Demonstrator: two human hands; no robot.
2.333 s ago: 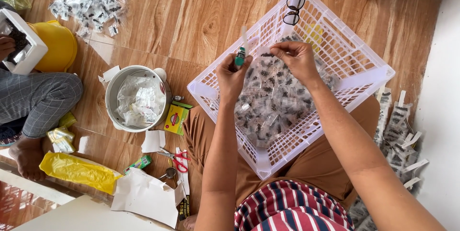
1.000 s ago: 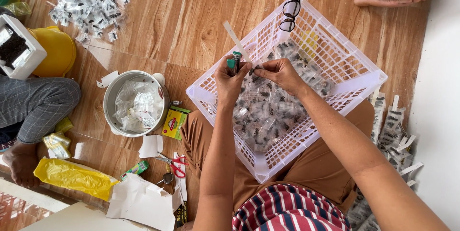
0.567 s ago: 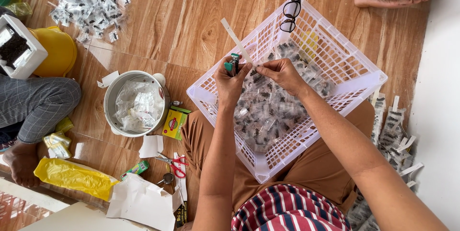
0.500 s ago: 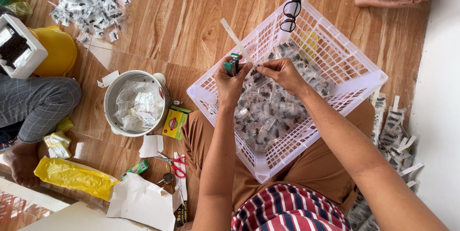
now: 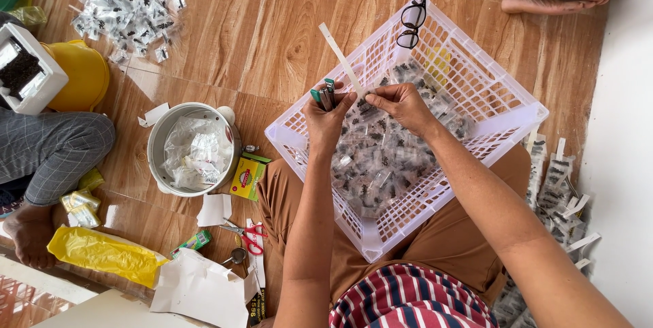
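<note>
Over the white plastic lattice basket [image 5: 503,96] of small clear packets [image 5: 381,165], the left hand [image 5: 326,116] clenches what seems a green-tipped tool [image 5: 324,94]; the right hand [image 5: 401,105] pinches a pale strip [image 5: 341,61], which could slip loose.

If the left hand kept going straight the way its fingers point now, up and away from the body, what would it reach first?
Probably the far rim of the white basket. The left hand, gripping a small bundle of tools, points up the picture. The thin white strip slants just to its right; depth is unclear, so it might brush that first.
</note>
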